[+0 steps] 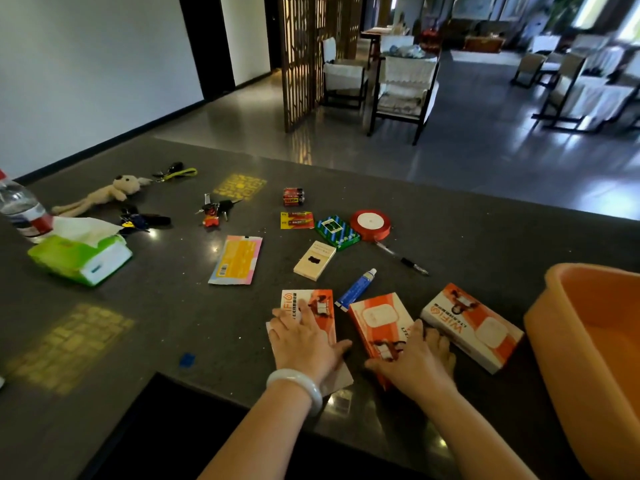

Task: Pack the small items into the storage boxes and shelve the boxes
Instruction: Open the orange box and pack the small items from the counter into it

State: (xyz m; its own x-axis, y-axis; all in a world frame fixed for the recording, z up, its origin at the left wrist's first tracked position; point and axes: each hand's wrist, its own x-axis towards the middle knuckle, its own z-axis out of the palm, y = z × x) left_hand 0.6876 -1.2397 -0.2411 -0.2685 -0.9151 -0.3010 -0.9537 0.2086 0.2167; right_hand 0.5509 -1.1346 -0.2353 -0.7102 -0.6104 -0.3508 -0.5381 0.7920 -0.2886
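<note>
Three orange-and-white boxes lie near the counter's front edge. My left hand [306,339] rests flat on the left box [320,303], fingers spread. My right hand [417,358] presses on the near end of the middle box [379,318], fingers curled over its edge. The right box [472,325] lies untouched beside it. Small items are scattered beyond: a blue tube [356,288], a cream card box [314,260], a green box [337,232], a red ribbon spool [370,223], a pen [401,258], batteries [294,196] and a yellow battery pack [296,220].
An orange basin [588,341] stands at the right. A tissue pack [79,258], water bottle [22,209], plush toy [104,195], keys [216,209] and a pink-yellow packet [236,259] lie to the left. Chairs and a wooden screen stand beyond the dark counter [138,323].
</note>
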